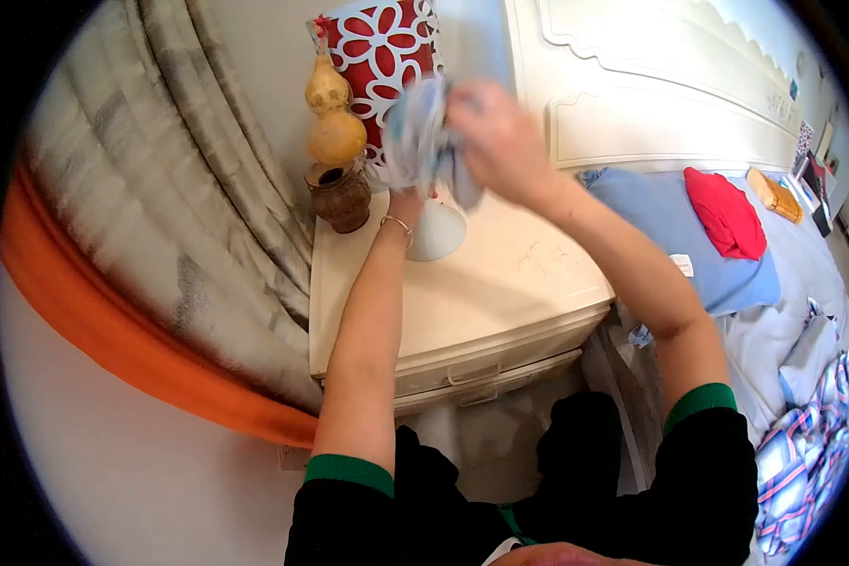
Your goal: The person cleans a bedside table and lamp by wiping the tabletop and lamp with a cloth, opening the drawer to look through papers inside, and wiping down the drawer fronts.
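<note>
Both arms reach over a cream nightstand (500, 283). My right hand (495, 132), blurred by motion, has its fingers closed on a crumpled light cloth (415, 137) with blue and grey patches. Most of my left hand (406, 203) is hidden behind this cloth; only the part near the wrist shows, with a bracelet on it. Just right of that wrist, a white cone-shaped base (436, 233) stands on the nightstand top. Whatever rises above the base is covered by the cloth and the hands.
A yellow gourd (336, 137) sits above a brown woven pot (341, 200) at the back left, before a red and white floral panel (387, 47). Grey curtains (160, 170) hang left. Right, a bed bears a blue pillow (632, 208), a red cloth (724, 212) and plaid fabric (807, 453).
</note>
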A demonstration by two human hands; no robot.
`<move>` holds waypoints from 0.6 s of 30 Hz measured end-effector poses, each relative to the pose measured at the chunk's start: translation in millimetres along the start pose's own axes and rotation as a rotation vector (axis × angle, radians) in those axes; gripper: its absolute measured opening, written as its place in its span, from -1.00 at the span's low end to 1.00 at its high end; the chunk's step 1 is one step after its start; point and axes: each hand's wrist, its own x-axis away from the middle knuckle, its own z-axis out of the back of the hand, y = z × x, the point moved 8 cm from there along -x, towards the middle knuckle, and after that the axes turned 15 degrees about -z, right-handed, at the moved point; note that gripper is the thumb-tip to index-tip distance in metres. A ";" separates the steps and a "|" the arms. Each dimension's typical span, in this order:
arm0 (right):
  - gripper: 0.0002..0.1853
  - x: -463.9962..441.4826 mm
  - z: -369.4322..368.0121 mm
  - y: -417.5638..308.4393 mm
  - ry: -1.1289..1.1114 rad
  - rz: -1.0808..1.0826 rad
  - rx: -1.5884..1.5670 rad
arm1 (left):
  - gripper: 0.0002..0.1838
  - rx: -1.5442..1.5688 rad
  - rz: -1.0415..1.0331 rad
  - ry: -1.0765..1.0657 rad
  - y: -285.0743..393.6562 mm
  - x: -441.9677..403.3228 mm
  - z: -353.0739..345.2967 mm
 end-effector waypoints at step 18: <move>-0.46 140.1 -80.1 54.8 -0.457 -0.291 -0.390 | -0.82 0.091 0.097 -0.075 -12.6 7.2 10.6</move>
